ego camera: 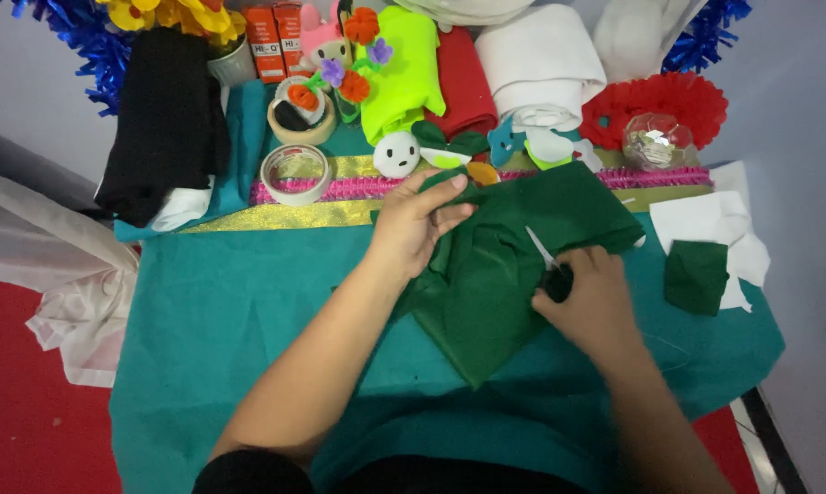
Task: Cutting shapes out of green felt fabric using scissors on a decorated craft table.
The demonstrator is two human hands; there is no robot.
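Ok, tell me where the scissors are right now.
In the head view the scissors are right of centre, in the right hand, with the blades lying on the dark green felt that the left hand presses down.

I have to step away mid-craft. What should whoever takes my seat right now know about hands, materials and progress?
Left hand presses down the bunched dark green felt on the teal cloth-covered table.
Right hand holds small scissors, blades in the felt.
Done: a small green felt piece lies to the right, on white sheets.
Left: the cut in progress; how far it runs is hidden.
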